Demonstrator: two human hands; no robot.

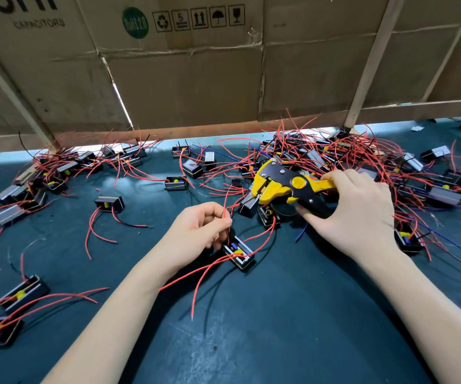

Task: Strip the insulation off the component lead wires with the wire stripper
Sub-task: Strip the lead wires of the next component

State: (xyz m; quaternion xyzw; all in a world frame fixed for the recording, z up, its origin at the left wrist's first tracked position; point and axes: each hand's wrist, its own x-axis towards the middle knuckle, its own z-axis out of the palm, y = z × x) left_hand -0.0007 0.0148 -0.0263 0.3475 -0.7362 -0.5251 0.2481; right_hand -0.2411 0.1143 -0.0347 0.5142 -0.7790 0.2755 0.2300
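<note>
My right hand (pixel 358 209) grips the handles of a yellow and black wire stripper (pixel 282 184), whose jaws point left and stand apart. My left hand (pixel 198 231) pinches a red lead wire (pixel 227 217) between thumb and fingers. That wire rises from a small black boxed component (pixel 239 254) lying on the mat just below the hand. More red leads from this component trail down and left across the mat. The stripper's jaws sit a short way up and right of the pinched wire, not touching it.
A dark green mat (pixel 293 314) covers the table. A tangled heap of components with red wires (pixel 362 162) lies behind my right hand. Several more components (pixel 51 173) are scattered at the left. Cardboard panels (pixel 196 79) wall off the back.
</note>
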